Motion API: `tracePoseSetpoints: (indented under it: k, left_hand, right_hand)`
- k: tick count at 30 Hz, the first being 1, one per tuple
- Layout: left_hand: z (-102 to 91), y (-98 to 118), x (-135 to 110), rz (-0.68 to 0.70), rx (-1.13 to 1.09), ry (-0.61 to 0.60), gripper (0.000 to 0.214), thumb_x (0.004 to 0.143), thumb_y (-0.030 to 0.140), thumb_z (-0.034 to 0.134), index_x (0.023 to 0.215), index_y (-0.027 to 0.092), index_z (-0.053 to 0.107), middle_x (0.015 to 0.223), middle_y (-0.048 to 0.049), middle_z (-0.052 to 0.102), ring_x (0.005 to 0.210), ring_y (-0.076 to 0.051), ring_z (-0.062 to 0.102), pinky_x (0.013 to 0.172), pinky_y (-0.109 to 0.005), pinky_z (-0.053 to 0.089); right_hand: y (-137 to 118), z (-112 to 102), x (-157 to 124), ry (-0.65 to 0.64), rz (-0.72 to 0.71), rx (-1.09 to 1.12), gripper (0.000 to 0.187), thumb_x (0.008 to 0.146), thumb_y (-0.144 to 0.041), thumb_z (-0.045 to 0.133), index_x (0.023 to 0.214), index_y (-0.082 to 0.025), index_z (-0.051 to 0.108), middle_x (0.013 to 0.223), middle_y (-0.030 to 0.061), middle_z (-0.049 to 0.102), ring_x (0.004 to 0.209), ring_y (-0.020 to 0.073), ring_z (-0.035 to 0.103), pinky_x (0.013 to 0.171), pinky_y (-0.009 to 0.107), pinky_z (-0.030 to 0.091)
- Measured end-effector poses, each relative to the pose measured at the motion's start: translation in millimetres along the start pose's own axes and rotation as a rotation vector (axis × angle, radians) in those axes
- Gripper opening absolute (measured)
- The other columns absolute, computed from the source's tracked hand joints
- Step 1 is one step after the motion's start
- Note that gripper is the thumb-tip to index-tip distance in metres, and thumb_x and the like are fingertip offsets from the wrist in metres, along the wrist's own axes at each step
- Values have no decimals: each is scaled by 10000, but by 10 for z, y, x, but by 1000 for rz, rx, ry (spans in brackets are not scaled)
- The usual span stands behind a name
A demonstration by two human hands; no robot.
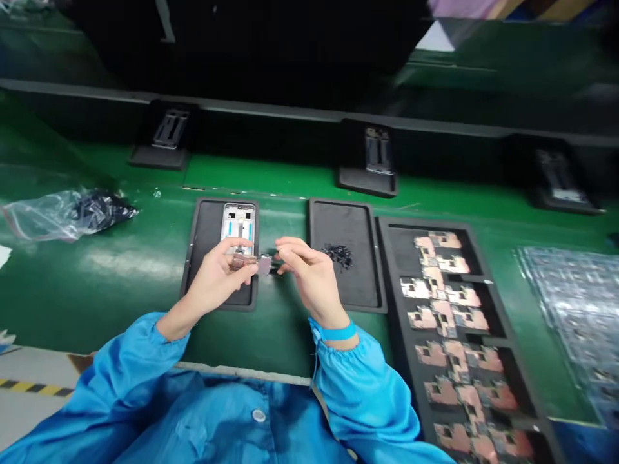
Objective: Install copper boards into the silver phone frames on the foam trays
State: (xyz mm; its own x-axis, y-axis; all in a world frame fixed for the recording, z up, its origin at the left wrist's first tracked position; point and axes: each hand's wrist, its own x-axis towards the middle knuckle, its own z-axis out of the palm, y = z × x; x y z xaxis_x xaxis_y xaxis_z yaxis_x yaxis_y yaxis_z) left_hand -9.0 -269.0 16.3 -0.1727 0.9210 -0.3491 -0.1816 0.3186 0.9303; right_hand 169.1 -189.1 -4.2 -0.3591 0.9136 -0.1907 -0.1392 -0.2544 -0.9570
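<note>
My left hand is closed around a small phone circuit board, which has a silver-pink face and sticks out past my fingertips to the right. At the board's right end, the fingers of my right hand are pinched on what looks like a small black part, mostly hidden by the fingers. Behind my left hand a silver phone frame with blue strips lies in a black tray. To the right, another black tray bears a heap of small black parts.
A large black compartment tray with rows of circuit boards stands at right, beside stacked clear plastic trays. A plastic bag of black parts lies at left. Along the back stand several black trays with phone frames.
</note>
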Motion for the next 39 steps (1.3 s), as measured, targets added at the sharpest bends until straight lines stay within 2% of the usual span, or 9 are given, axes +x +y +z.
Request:
tracePoseSetpoints:
  k: [3, 5, 9, 13, 18, 24, 30, 39]
  left_hand:
    - [11, -2, -11, 8, -38, 18, 315, 785, 275, 819, 1033, 136, 684, 682, 22, 675, 537, -80, 591, 465, -166, 452]
    - [3, 4, -20, 23, -56, 26, 252, 797, 263, 803, 987, 132, 701, 664, 28, 659, 528, -75, 591, 459, -160, 449]
    - [-14, -31, -53, 46, -77, 24, 188, 838, 220, 767, 992, 129, 709, 673, 25, 669, 528, -76, 627, 474, -152, 487]
    - [-7, -69, -82, 61, -71, 9, 179, 881, 219, 747, 1032, 129, 713, 677, 16, 693, 570, -99, 697, 511, -144, 538]
    - [23, -79, -112, 104, 21, 67, 156, 904, 245, 745, 1032, 156, 740, 762, -2, 749, 608, -113, 749, 538, -134, 580]
    - [72, -78, -166, 269, 163, 105, 123, 923, 173, 716, 1040, 162, 752, 787, 4, 792, 663, -118, 785, 645, -137, 636]
    - [79, -102, -200, 501, 333, 154, 151, 930, 116, 721, 1068, 163, 759, 829, 0, 821, 702, -121, 799, 646, -126, 633]
    - [81, -178, -200, 736, 390, 209, 221, 908, 29, 727, 1080, 166, 750, 1038, -40, 837, 822, -123, 814, 874, -164, 647]
  right_hand:
    - [80, 89, -2, -22, -117, -141, 93, 843, -293, 818, 757, -259, 835, 991, 56, 778, 987, 187, 703, 782, 294, 600]
    - [105, 107, -3, -25, -173, -197, 99, 860, -247, 802, 771, -272, 837, 980, 44, 786, 1004, 182, 715, 861, 312, 595]
    - [105, 117, -21, -21, -249, -265, 101, 868, -197, 791, 863, -283, 844, 970, 34, 791, 951, 174, 735, 813, 308, 605]
    - [76, 136, -54, -15, -311, -343, 103, 880, -183, 782, 876, -270, 836, 952, 33, 790, 930, 175, 745, 830, 324, 620]
    - [72, 143, -105, 24, -388, -444, 86, 903, -196, 771, 898, -258, 831, 953, 46, 781, 920, 192, 743, 841, 364, 633]
    - [115, 151, -129, 54, -496, -433, 180, 889, -125, 779, 951, -287, 828, 957, 17, 771, 911, 169, 728, 830, 346, 617]
    - [153, 163, -135, 91, -573, -463, 166, 896, -138, 773, 981, -273, 821, 961, 35, 773, 907, 196, 736, 808, 389, 630]
    - [190, 156, -153, 100, -780, -566, 297, 887, -79, 758, 1107, -273, 803, 1011, 43, 777, 901, 198, 751, 787, 368, 652]
